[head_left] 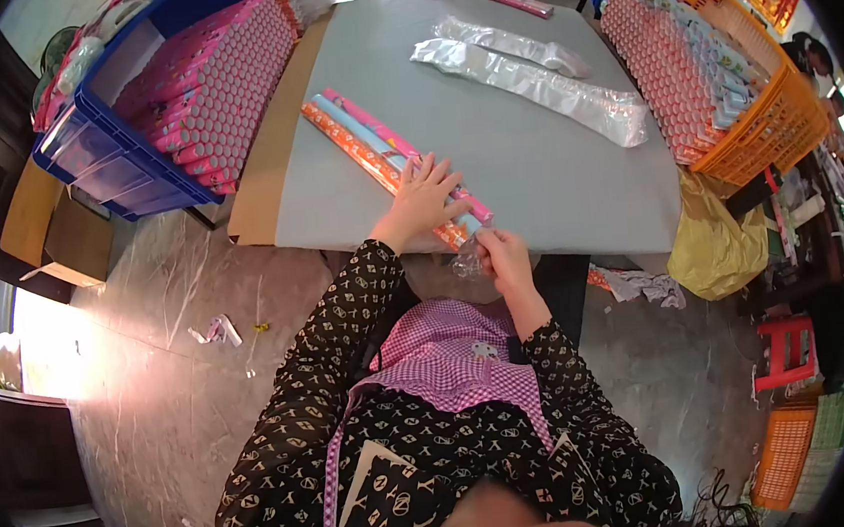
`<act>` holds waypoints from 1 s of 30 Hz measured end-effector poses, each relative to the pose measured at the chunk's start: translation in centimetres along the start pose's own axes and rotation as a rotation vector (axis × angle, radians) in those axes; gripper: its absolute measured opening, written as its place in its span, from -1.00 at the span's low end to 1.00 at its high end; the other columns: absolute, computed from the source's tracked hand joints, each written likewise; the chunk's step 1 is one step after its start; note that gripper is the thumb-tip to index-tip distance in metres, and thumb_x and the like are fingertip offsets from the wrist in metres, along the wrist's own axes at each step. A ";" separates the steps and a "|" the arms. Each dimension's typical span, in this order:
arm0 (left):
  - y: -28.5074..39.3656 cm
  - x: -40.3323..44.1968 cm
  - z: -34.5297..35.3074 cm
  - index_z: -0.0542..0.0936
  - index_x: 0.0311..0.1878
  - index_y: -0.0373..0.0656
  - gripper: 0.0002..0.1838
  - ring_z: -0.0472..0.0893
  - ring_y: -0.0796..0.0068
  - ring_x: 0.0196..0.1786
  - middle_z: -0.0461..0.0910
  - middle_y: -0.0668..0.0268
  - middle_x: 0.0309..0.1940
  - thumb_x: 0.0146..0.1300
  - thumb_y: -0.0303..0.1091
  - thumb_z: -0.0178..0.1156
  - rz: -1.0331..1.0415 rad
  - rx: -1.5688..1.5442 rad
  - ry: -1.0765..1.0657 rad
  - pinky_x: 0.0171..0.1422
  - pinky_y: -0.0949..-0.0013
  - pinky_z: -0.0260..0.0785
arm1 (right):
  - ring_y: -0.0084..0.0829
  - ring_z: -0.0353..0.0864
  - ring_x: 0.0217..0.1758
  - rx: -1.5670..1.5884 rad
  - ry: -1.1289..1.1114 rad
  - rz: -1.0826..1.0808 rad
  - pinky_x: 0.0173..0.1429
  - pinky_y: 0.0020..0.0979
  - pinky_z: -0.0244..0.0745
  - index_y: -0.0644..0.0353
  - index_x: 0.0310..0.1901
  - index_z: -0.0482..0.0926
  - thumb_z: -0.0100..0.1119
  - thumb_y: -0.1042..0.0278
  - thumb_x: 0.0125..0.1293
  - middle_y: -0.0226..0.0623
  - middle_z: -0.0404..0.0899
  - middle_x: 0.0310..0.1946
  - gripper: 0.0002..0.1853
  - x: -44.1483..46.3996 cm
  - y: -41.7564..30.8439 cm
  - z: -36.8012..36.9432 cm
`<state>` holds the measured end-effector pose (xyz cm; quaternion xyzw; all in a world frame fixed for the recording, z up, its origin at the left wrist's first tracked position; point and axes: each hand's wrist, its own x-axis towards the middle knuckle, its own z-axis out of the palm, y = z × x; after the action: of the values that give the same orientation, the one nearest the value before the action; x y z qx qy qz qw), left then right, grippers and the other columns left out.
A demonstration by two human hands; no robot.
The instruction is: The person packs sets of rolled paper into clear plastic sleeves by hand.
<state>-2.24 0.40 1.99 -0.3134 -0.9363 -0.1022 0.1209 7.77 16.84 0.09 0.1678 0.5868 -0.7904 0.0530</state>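
Left of centre on the tabletop [364, 58], three wrapping rolls [372, 147] lie side by side. My left hand [423, 200] presses flat across them; my right hand [506, 259] pinches clear film [468, 262] at their near ends.

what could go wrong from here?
Judging from this frame:
1. The three rolls lie close to the near edge of the table; if the left hand lifts, they could shift or roll apart.
2. The clear film at their near end is crumpled where the right hand grips it; a hard pull might tear it.
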 end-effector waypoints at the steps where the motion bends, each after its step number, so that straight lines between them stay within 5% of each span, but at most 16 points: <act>1: 0.0 0.0 0.0 0.42 0.25 0.00 -0.35 0.10 0.04 0.47 0.28 0.16 0.34 0.25 0.23 0.00 0.000 0.001 0.005 0.50 -0.11 -0.22 | -0.69 0.27 -0.76 -0.009 -0.006 -0.030 -0.68 -0.59 0.13 0.25 -0.40 0.55 0.19 0.33 0.21 -0.48 0.44 -0.66 -0.84 -0.4 -0.1 0.0; 7: -0.2 0.4 -0.1 0.40 0.27 0.00 -0.35 0.10 0.04 0.47 0.28 0.15 0.34 0.28 0.24 -0.04 0.000 -0.005 0.011 0.50 -0.11 -0.22 | -0.76 0.34 -0.58 -0.233 0.089 -0.377 -0.51 -0.65 0.23 0.31 -0.20 0.57 0.17 0.39 0.26 -0.54 0.46 -0.56 -0.83 -1.0 -0.3 -0.7; 18: -1.9 2.7 0.3 0.41 0.26 -0.05 -0.34 0.06 -0.02 0.47 0.27 0.11 0.34 0.28 0.25 -0.08 -0.026 -0.045 -0.027 0.50 -0.13 -0.22 | -0.64 0.45 -0.43 -0.648 0.247 -0.723 -0.33 -0.53 0.40 0.28 -0.17 0.57 0.16 0.40 0.24 -0.46 0.52 -0.50 -0.83 1.1 -3.1 -4.5; 25: -3.9 4.3 1.1 0.43 0.25 -0.05 -0.33 0.07 0.01 0.47 0.29 0.12 0.32 0.27 0.24 -0.07 -0.038 -0.041 -0.008 0.50 -0.13 -0.22 | -0.45 0.58 -0.42 -0.754 0.302 -0.757 -0.28 -0.43 0.46 0.29 -0.20 0.59 0.11 0.39 0.24 -0.22 0.63 -0.46 -0.82 8.0 -3.2 -8.5; 26: -4.3 4.6 1.2 0.43 0.25 -0.05 -0.34 0.07 0.02 0.47 0.29 0.13 0.31 0.26 0.24 -0.06 -0.032 -0.049 -0.020 0.50 -0.13 -0.23 | -0.22 0.64 -0.31 -0.787 0.286 -0.683 -0.20 -0.30 0.48 0.28 -0.17 0.58 0.08 0.35 0.27 -0.07 0.64 -0.36 -0.80 7.4 -3.7 -8.3; 30: -5.6 5.5 0.7 0.42 0.26 0.01 -0.35 0.03 0.07 0.49 0.25 0.21 0.35 0.24 0.24 -0.01 -0.050 -0.048 -0.086 0.52 -0.09 -0.28 | -0.25 0.64 -0.33 -0.811 0.240 -0.674 -0.22 -0.32 0.48 0.27 -0.17 0.58 0.08 0.34 0.27 -0.09 0.64 -0.37 -0.80 6.8 -3.7 -8.0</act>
<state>-10.01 -0.70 2.24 -0.2968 -0.9455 -0.1141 0.0706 2.00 26.34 -0.82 0.0254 0.8680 -0.4491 -0.2106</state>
